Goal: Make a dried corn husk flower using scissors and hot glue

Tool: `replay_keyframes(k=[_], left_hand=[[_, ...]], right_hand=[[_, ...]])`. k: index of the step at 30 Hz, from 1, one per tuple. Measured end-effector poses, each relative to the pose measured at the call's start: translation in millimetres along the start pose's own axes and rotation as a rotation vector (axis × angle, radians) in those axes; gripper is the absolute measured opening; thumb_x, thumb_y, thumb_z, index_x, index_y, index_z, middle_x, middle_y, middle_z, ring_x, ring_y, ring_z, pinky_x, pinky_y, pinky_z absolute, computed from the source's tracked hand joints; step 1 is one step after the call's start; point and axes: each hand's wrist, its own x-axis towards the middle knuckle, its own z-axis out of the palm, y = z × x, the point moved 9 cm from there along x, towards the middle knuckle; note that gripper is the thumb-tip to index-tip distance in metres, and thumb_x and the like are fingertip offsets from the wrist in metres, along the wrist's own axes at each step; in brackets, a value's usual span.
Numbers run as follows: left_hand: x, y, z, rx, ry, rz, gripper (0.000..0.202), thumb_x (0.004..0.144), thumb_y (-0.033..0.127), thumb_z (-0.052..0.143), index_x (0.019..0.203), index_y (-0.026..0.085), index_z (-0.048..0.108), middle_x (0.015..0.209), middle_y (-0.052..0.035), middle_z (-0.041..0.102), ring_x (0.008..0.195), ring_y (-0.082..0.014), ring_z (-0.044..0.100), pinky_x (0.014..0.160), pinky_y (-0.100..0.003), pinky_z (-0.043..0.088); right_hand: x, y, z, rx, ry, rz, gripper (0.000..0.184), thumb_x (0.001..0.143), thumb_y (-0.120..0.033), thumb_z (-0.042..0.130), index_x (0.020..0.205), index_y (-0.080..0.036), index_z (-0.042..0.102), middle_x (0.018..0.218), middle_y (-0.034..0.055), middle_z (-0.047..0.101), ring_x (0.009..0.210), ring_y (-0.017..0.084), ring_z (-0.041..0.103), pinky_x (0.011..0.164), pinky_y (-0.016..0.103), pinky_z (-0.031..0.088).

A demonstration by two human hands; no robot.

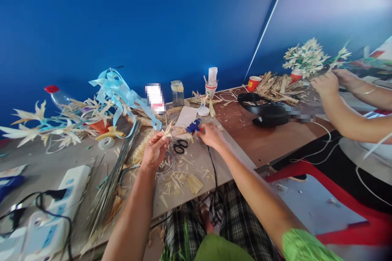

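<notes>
My left hand [155, 149] pinches a small pale corn-husk flower piece [168, 131] between thumb and fingertips, above the table. My right hand [212, 135] is closed round the handle end of a blue glue gun [194, 125], whose nozzle points left. The gun's black cord [211, 163] runs down from under this hand over the table edge. Between the hands lie black-handled scissors [180, 146]. Husk scraps [176, 181] and a wider husk piece [194, 183] are strewn on the table nearer to me.
Left are thin wires [114, 183], a power strip [69, 195], husk flowers [65, 132] and blue ribbon [114, 89]. Behind stand a glass jar [177, 93] and paper cup [210, 89]. A black headset-like object [266, 110] lies right; beyond it, another person's hands [329, 83] hold a husk flower.
</notes>
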Motion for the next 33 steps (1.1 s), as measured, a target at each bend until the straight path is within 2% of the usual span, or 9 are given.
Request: replay_keyframes(k=[6,10,14,18,22,24,27,30,33], left_hand=[[0,-2,-1.2,0.003,0.002,-0.011,0.021,0.057,0.021,0.080,0.067,0.018,0.063,0.050,0.0066,0.054,0.048,-0.0042,0.046,0.071,-0.024,0.049],[-1,-3,-1.0,0.001,-0.001,-0.020,0.020,0.057,0.021,0.080,0.067,0.018,0.063,0.049,0.0069,0.052,0.048,-0.0039,0.046,0.073,-0.024,0.049],[-2,0,0.2,0.011,0.003,-0.014,0.020,0.058,0.022,0.079,0.068,0.019,0.062,0.048,0.0073,0.050,0.047,-0.0041,0.045,0.072,-0.024,0.049],[-2,1,0.9,0.001,0.000,-0.007,0.019,0.059,0.023,0.079,0.067,0.019,0.062,0.048,0.0075,0.048,0.047,-0.0041,0.043,0.070,-0.024,0.048],[-1,-3,-3.7,-0.030,0.023,-0.020,0.020,0.058,0.022,0.080,0.069,0.018,0.063,0.052,0.0064,0.052,0.049,-0.0050,0.046,0.069,-0.025,0.048],[-1,-4,-8.0,-0.032,0.056,-0.028,0.023,0.056,0.022,0.081,0.070,0.018,0.064,0.058,0.0046,0.058,0.054,-0.0069,0.051,0.067,-0.025,0.047],[-1,-3,-8.3,-0.015,0.053,-0.021,0.024,0.055,0.024,0.082,0.069,0.018,0.063,0.057,0.0045,0.057,0.054,-0.0072,0.051,0.068,-0.026,0.047],[-2,2,-4.9,-0.016,0.015,0.014,0.020,0.059,0.024,0.080,0.070,0.019,0.063,0.050,0.0070,0.050,0.050,-0.0056,0.045,0.072,-0.027,0.046],[-2,4,-5.8,0.002,0.013,0.025,0.018,0.060,0.024,0.078,0.070,0.020,0.064,0.049,0.0070,0.048,0.051,-0.0065,0.045,0.072,-0.027,0.045]], right_hand=[[-8,-14,14,-0.133,-0.023,-0.048,0.044,0.079,-0.035,0.060,0.116,-0.012,0.055,0.115,0.0195,0.057,0.103,0.030,0.059,0.083,0.036,0.045],[-2,-14,18,-0.117,0.001,-0.015,0.038,0.081,-0.023,0.055,0.117,-0.011,0.053,0.116,0.0201,0.057,0.099,0.028,0.061,0.081,0.034,0.045],[3,-10,17,-0.039,-0.006,-0.009,0.036,0.081,-0.019,0.052,0.117,-0.012,0.054,0.111,0.0180,0.061,0.099,0.026,0.061,0.081,0.031,0.044],[2,3,0,0.163,0.086,-0.007,0.034,0.081,-0.020,0.048,0.114,-0.012,0.055,0.105,0.0150,0.064,0.095,0.024,0.060,0.080,0.032,0.043],[-2,22,-19,0.641,0.189,0.026,0.031,0.077,-0.036,0.056,0.101,-0.016,0.058,0.078,0.0039,0.061,0.072,0.018,0.057,0.067,0.029,0.042],[-4,19,-20,0.956,0.119,-0.022,0.035,0.072,-0.042,0.062,0.096,-0.016,0.058,0.064,-0.0023,0.052,0.059,0.013,0.048,0.059,0.026,0.038],[-13,-2,-18,1.326,-0.116,-0.144,0.039,0.066,-0.038,0.070,0.095,-0.016,0.058,0.061,-0.0052,0.045,0.053,0.008,0.039,0.054,0.024,0.032],[-27,-20,-20,1.446,-0.268,-0.212,0.035,0.063,-0.034,0.073,0.090,-0.016,0.060,0.060,-0.0047,0.044,0.053,0.008,0.039,0.055,0.025,0.032],[-40,-33,-23,1.393,-0.348,-0.293,0.032,0.067,-0.038,0.071,0.088,-0.015,0.063,0.059,-0.0023,0.048,0.054,0.010,0.041,0.056,0.027,0.033]])
